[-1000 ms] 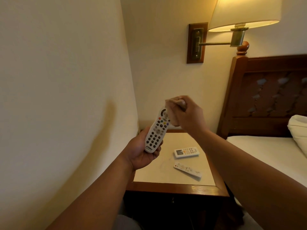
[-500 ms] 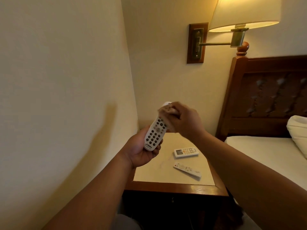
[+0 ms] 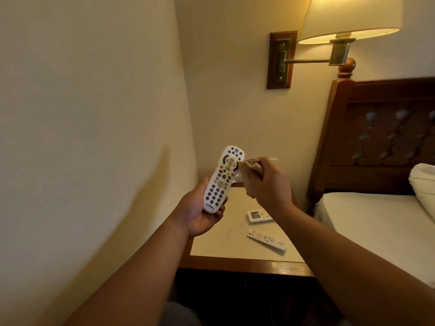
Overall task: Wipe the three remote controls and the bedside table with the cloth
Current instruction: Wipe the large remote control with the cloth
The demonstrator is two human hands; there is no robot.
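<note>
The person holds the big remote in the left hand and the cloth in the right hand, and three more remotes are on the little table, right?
Almost. The head view shows only two more on the little table: the screen remote and the slim remote. The left hand does hold the big remote, and the right hand holds the cloth.

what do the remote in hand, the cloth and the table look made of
The remote: smooth white plastic shell, probably rubber buttons. The cloth: soft tan fabric, crumpled in the right hand. The table: glossy varnished wood rim, showing a highlight; pale matte inset top, perhaps laminate.
</note>
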